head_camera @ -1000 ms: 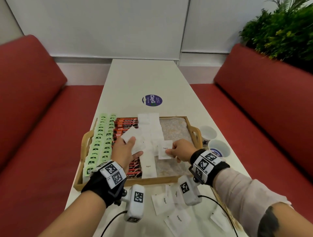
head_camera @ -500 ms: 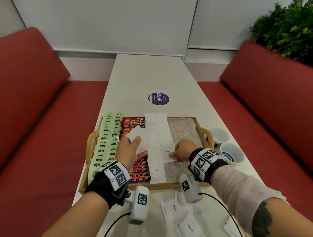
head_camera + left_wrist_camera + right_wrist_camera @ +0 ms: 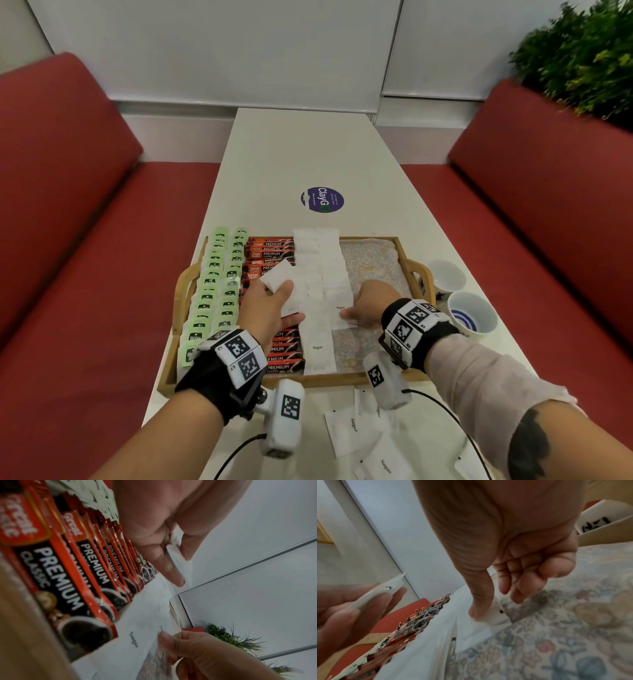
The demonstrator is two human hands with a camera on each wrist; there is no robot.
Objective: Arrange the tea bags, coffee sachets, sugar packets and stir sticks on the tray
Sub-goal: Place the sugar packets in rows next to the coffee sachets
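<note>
Left of the left hand (image 3: 270, 305), green tea bags (image 3: 219, 291) and coffee sachets (image 3: 270, 255) already lined the wooden tray (image 3: 346, 379); no stir sticks showed. That hand pinched a small stack of spare sugar packets (image 3: 279, 279) above the coffee. Between the hands ran two sugar rows, the second unfinished. The right hand (image 3: 371, 303) pinched the newest sugar packet (image 3: 339, 313) onto it. Loose packets (image 3: 356, 433) lay behind the wrists.

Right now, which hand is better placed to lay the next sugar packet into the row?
The right hand: it already rests on the sugar row; the left hand just holds the spare sugar packets.
</note>
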